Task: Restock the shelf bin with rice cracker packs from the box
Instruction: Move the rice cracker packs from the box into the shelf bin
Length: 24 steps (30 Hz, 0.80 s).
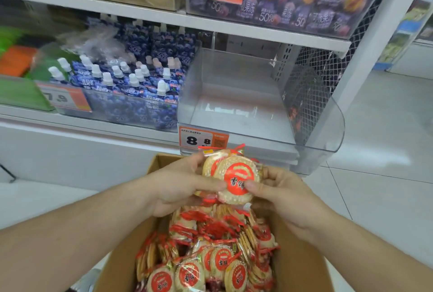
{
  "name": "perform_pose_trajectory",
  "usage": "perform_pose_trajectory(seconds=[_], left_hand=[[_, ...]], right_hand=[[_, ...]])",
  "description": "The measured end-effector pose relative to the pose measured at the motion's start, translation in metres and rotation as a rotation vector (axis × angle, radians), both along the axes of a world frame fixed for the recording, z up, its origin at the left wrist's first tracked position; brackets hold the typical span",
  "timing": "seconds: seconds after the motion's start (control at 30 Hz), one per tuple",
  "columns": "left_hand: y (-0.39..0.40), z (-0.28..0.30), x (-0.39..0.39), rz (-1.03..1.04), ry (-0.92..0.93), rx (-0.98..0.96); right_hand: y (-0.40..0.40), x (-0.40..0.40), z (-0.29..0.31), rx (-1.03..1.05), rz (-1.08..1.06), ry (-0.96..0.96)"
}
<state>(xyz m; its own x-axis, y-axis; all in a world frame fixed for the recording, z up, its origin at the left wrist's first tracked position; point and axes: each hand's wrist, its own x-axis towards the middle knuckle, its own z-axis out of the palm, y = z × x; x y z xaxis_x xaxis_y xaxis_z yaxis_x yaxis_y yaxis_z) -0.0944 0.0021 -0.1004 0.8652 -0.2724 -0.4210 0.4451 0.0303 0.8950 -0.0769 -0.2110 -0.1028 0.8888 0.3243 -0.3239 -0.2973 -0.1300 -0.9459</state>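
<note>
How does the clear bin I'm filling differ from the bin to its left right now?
The clear bin holds no product; the left bin is packed with blue spouted pouches. The clear bin's price tag reads 8.8; the left bin's tag reads 7.9. Both are transparent and sit on the same shelf.

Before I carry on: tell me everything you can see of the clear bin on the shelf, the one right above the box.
The clear bin is see-through plastic with a low front lip, taller side walls and a rounded front right corner. It sits on the white shelf, beside the blueberry pouches, against the mesh end panel. No packs lie in it; its floor shows bare with glare. An orange price tag reading 8.8 hangs at its front left. Neither hand touches it; both hold rice cracker packs just below, over the box.
</note>
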Motion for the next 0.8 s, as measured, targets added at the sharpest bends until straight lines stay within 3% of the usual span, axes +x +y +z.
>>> perform_pose_trajectory(seconds=[0.17,0.37,0.67,0.8], left_hand=[[0.006,0.006,0.003,0.158,0.043,-0.141],[0.015,0.009,0.001,0.116,0.048,-0.175],[-0.009,0.004,0.005,0.112,0.115,-0.254],[-0.015,0.006,0.003,0.04,0.033,-0.219]], right_hand=[[-0.014,0.011,0.011,0.194,-0.122,-0.046],[-0.023,0.015,0.025,0.35,-0.087,-0.043],[0.006,0.001,0.018,0.116,-0.045,-0.099],[0.011,-0.001,0.021,0.081,-0.081,-0.095]])
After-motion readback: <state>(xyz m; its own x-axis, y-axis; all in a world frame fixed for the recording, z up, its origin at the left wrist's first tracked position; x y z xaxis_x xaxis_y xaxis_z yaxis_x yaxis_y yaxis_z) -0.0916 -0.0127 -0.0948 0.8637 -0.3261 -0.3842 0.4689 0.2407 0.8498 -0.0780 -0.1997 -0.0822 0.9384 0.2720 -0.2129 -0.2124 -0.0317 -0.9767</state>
